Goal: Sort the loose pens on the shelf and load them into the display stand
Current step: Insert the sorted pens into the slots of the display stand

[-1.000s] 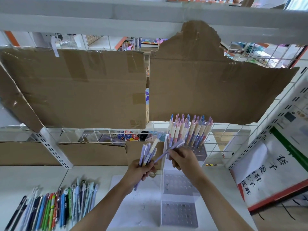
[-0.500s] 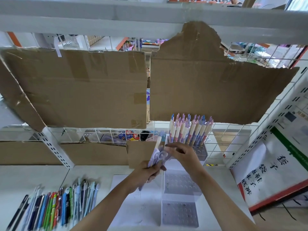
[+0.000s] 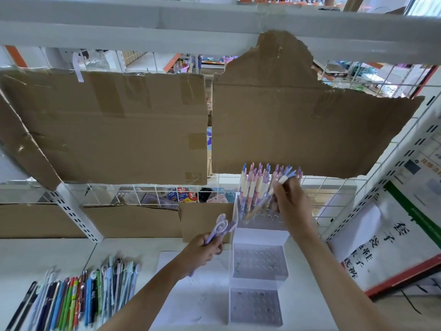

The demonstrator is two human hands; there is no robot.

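Right hand (image 3: 290,203) is pinching one pastel pen (image 3: 278,186) over the clear tiered display stand's (image 3: 259,278) top tier. Left hand (image 3: 202,253) is gripping a purple pen bundle (image 3: 220,229) just left of the stand.

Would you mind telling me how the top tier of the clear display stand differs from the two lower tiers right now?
The top tier holds a cluster of upright pens; the middle tier and bottom tier show only open holes. The right hand is at the top tier with one pen; no hand touches the lower two. The top tier sits farthest back. All three are clear blocks with hole grids.
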